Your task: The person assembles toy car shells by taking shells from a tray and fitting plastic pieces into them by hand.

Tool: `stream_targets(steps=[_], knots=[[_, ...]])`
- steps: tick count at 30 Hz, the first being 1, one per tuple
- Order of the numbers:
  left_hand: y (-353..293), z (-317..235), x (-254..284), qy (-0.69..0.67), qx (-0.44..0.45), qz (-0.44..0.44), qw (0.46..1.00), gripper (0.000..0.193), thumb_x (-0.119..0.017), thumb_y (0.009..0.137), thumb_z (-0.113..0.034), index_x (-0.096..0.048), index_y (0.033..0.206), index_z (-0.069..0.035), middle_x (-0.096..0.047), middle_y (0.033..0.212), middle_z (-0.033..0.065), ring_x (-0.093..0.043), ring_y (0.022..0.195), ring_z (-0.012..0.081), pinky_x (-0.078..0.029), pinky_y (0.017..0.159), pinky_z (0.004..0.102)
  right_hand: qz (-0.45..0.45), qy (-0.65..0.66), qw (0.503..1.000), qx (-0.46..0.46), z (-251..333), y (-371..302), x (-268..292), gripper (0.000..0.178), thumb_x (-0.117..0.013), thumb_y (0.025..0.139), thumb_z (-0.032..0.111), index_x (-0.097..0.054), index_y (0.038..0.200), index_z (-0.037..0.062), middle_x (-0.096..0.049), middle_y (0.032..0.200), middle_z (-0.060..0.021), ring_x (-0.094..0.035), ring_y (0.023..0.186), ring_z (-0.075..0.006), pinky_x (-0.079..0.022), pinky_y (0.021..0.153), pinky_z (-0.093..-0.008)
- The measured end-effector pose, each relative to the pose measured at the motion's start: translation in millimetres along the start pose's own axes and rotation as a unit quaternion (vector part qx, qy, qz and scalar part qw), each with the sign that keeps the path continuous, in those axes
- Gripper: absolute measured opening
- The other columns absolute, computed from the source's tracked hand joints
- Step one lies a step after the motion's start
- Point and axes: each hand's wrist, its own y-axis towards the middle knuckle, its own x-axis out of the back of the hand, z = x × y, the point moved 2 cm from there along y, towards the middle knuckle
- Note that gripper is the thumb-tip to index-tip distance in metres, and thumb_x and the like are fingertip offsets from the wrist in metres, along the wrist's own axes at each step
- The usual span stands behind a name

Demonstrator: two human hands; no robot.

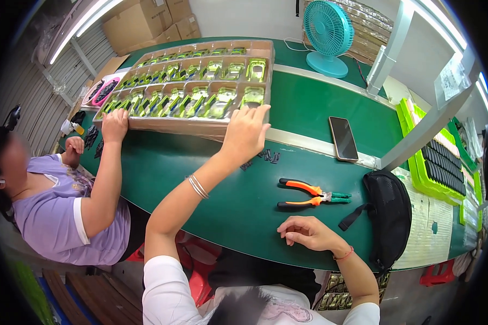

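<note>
My left hand [246,134] is closed on the near right corner of a large tray [173,125] with brown compartments. Rows of shiny lime-green moulded parts [222,103] fill it. A co-worker's hand [115,125] is at the tray's near left edge. Down at the table's front edge rests my right hand [312,234], its fingers loosely curled in with nothing visible in them. Just beyond it lie pliers [303,195] with orange and black handles and green-covered jaws. Small black pieces [268,156] are scattered near my left wrist.
On the green table [309,103] lie a phone [342,139] and a black pouch [387,216]. A teal fan [329,38] stands at the back. A slanted metal post [428,119] rises beside a lime-green crate [417,168] of black parts. The co-worker sits at left.
</note>
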Motion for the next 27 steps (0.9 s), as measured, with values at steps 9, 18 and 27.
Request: stream_targets(steps=[9, 18, 27], knots=[[-56, -78, 57, -0.049, -0.099, -0.081, 0.99, 0.022, -0.075, 0.082, 0.001, -0.073, 0.102, -0.006, -0.074, 0.106, 0.0047, -0.066, 0.115, 0.0296, -0.046, 0.101, 0.0471, -0.011, -0.013, 1.0, -0.005, 3, -7, -1, 0.018, -0.062, 0.106, 0.007, -0.068, 0.122, 0.0004, -0.069, 0.099, -0.0061, -0.066, 0.082, -0.0118, -0.057, 0.076, -0.0269], [-106, -66, 78, -0.067, -0.091, -0.025, 0.993, 0.023, -0.066, 0.065, 0.012, -0.066, 0.069, -0.01, -0.067, 0.076, -0.0026, -0.07, 0.099, 0.0222, -0.046, 0.1, 0.0482, -0.038, -0.079, 0.996, 0.017, 5, -10, -9, 0.018, -0.065, 0.102, 0.004, -0.069, 0.119, 0.0008, -0.07, 0.099, -0.0072, -0.069, 0.088, -0.0152, -0.058, 0.081, -0.0291], [-121, -82, 95, -0.09, -0.064, -0.028, 0.994, 0.026, -0.068, 0.074, 0.013, -0.072, 0.091, -0.006, -0.075, 0.097, 0.0055, -0.071, 0.098, 0.0243, -0.05, 0.096, 0.0421, -0.05, -0.111, 0.992, 0.027, 7, -10, -12, 0.018, -0.066, 0.1, 0.003, -0.07, 0.117, 0.0012, -0.071, 0.1, -0.0081, -0.07, 0.089, -0.0172, -0.058, 0.083, -0.0308]])
